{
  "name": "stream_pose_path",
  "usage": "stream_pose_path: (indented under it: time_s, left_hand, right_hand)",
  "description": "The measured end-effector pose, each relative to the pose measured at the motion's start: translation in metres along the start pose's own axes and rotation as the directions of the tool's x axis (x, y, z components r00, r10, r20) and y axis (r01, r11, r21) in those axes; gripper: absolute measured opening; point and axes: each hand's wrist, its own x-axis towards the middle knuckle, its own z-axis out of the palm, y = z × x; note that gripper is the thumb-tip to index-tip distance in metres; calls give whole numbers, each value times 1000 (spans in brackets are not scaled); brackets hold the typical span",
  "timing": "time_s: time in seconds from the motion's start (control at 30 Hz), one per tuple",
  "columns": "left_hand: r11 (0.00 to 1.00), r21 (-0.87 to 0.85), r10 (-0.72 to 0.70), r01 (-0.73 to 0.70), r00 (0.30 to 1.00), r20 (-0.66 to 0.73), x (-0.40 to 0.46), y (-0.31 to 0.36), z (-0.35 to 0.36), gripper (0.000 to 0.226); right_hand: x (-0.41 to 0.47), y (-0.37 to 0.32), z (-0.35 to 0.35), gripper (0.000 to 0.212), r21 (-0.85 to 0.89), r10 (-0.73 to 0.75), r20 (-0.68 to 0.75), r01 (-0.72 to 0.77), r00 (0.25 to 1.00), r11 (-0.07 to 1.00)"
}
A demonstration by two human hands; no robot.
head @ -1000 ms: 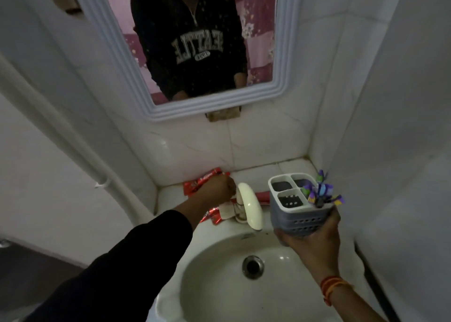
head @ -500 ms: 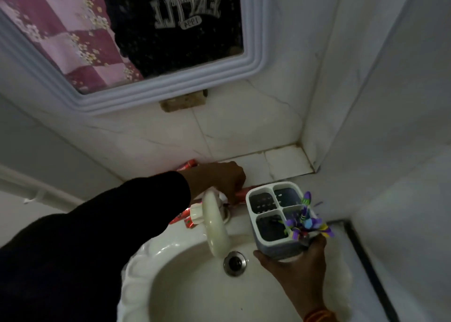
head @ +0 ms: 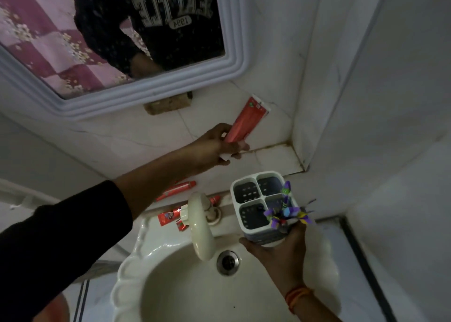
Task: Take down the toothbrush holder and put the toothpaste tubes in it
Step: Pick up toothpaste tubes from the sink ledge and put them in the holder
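My left hand [head: 217, 147] grips a red toothpaste tube [head: 246, 121] by its cap end, lifted above the ledge with its flat end pointing up and right. My right hand [head: 278, 251] holds a grey-and-white toothbrush holder [head: 258, 202] from below, over the right side of the sink. The holder has four compartments; purple and green toothbrush handles [head: 285, 211] stick out of the near right one. Other red toothpaste tubes [head: 175, 191] lie on the ledge behind the tap, partly hidden by my left arm.
A cream tap [head: 200, 229] curves over the white sink [head: 136, 268], with the drain [head: 228, 262] below it. A white-framed mirror [head: 151, 89] hangs on the tiled wall. The right wall corner [head: 302, 126] stands close to the holder.
My left hand has risen from the ledge with a red toothpaste tube in it. The holder in my right hand has stayed over the sink's right side; the camera has tilted.
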Motion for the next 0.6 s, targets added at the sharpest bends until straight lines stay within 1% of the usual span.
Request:
stream_pose_path:
  time_s: [0.07, 0.1, 0.17, 0.27, 0.33, 0.37, 0.4, 0.43, 0.5, 0.6]
  left_hand:
    - [999, -38, 18, -17, 1000, 13, -10, 4, 11, 66]
    - [999, -47, 16, -15, 1000, 17, -14, 5, 16, 66]
    - [995, -94, -22, 22, 1000, 1, -20, 5, 27, 55]
    - [988, -130, -94, 89, 995, -32, -27, 1, 39, 34]
    - [983, -150, -114, 105, 992, -55, -30, 0, 45, 20]
    - [980, -171, -113, 102, 992, -60, -31, 0, 48, 19]
    - [978, -186, -110, 98, 992, -54, -32, 0, 50, 22]
    - [981, -175, -97, 87, 994, -45, -34, 1, 52, 30]
    - [998, -47, -36, 33, 998, -57, -38, 0, 55, 43]
    - [985, 169, 64, -32, 980, -190, -41, -3, 63, 47]
  right_hand:
    - [5, 3, 5, 114, 31, -16, 22, 15, 1000, 999]
    - [8, 5, 7, 116, 50, -19, 39, 17, 999, 999]
    - [12, 9, 10, 118, 67, -25, 85, 20, 996, 998]
    - [15, 13, 13, 119, 43, -34, 111, 30, 993, 999]
    - [17, 15, 12, 121, 40, -39, 128, 34, 991, 999]
    - [17, 16, 12, 121, 42, -44, 134, 39, 990, 998]
    - [18, 16, 11, 122, 45, -52, 140, 46, 989, 998]
    - [19, 17, 10, 122, 52, -63, 148, 56, 987, 997]
    - [21, 15, 9, 124, 67, -84, 163, 73, 983, 995]
    - [22, 9, 5, 128, 118, -76, 170, 57, 983, 991]
